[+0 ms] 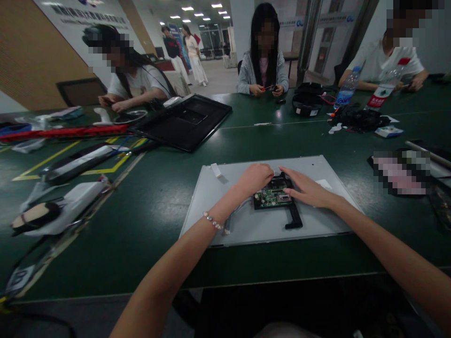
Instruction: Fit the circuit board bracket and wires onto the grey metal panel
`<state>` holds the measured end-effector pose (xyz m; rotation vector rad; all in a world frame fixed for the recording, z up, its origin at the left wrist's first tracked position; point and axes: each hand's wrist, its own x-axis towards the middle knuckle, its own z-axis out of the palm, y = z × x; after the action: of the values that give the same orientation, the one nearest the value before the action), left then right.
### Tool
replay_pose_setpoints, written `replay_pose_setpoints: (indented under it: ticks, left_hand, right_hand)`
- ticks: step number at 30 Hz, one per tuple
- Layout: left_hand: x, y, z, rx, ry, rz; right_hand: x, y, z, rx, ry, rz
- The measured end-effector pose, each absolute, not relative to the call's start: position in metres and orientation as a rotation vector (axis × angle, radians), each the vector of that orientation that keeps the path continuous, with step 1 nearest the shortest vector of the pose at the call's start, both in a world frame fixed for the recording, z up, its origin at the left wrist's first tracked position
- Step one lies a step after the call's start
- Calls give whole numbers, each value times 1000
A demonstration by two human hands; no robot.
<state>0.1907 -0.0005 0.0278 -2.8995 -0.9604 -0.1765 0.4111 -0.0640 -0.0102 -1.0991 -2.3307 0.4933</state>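
A grey metal panel (246, 225) lies flat on the green table in front of me. A small green circuit board (273, 197) sits on it, with a black strip (293, 217) running toward me. My left hand (254, 179) is curled at the board's far left edge, fingers bent down onto it; a bead bracelet is on that wrist. My right hand (306, 188) lies over the board's right side with fingers stretched toward a black part (283, 179) at the board's top. What the left fingers grip is hidden.
A black monitor shell (186, 121) lies at the back left, red and black strips (63, 132) and white covers (75, 197) on the left. Water bottles (347, 89) and black cables (359, 117) stand at the back right. Three people sit across the table.
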Motion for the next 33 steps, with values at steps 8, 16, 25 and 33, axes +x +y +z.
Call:
replay_pose_setpoints:
  ticks: [8, 16, 25, 33]
  left_hand:
    - [194, -7, 33, -2841, -951, -150]
    - [194, -8, 35, -2890, -988, -225]
    - [154, 10, 80, -2801, -1358, -270]
    - [78, 45, 91, -2601, -1819, -95]
  right_hand:
    - [411, -63, -12, -1083, -2322, 492]
    - [411, -64, -11, -1093, -2328, 498]
    - [412, -65, -11, -1110, -2298, 510]
    - [412, -62, -11, -1114, -2283, 416]
